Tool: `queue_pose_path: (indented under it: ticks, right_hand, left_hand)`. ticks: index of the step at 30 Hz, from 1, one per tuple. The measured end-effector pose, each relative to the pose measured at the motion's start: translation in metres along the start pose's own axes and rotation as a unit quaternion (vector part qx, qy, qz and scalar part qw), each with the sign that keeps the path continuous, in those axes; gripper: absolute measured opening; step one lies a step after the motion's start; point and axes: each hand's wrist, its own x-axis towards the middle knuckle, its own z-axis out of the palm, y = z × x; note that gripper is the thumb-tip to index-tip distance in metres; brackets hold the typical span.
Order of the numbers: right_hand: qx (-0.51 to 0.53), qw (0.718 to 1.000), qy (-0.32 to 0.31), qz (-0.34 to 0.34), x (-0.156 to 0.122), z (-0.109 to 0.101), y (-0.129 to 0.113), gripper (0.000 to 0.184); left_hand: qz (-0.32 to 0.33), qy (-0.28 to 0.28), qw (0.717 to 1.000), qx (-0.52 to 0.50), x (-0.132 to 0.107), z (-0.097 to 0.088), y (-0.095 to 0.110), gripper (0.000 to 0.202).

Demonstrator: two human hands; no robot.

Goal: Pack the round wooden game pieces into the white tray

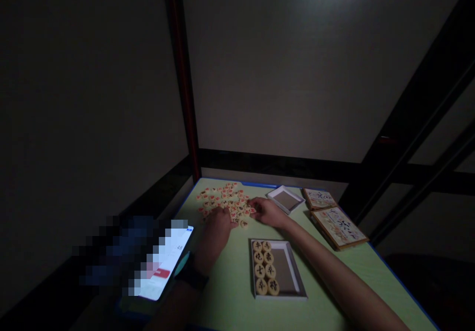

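A spread of Chinese chess pieces (pixel 230 203), round and pale with red or black characters, lies on the green table. My left hand (pixel 218 226) is low over the near side of this spread, its thumb apart from the curled fingers, which partly hide the pieces below. At the right edge of the pieces is my right hand (pixel 267 212), thumb and fingers parted and touching or nearly touching a piece. Nearer to me, a shallow box tray (pixel 287 266) holds several black-marked pieces in two columns along its left side.
An unfilled box tray (pixel 285 200) lies behind my right hand. Two decorated boxes or lids (pixel 339 226) rest at the table's right edge. A lit phone (pixel 163 266) stands at the left edge, near my left wrist. Walls close in behind and at left.
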Motion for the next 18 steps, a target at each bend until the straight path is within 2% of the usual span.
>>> queue_pose_path:
  ticks: [7,14,18]
  right_hand:
    - [0.052,0.999,0.002,0.004,-0.003,-0.001,0.007,0.038]
    - [0.028,1.0,-0.008,0.002,-0.003,-0.004,0.012,0.036]
    - [-0.01,1.0,0.001,0.006,-0.001,-0.01,0.013,0.025]
  left_hand:
    - [0.011,-0.002,1.0,-0.004,0.012,0.0,-0.002,0.023]
    - [0.011,-0.006,1.0,0.006,0.011,-0.009,0.006,0.022]
    - [0.047,0.015,0.998,0.038,0.008,-0.011,0.018,0.02]
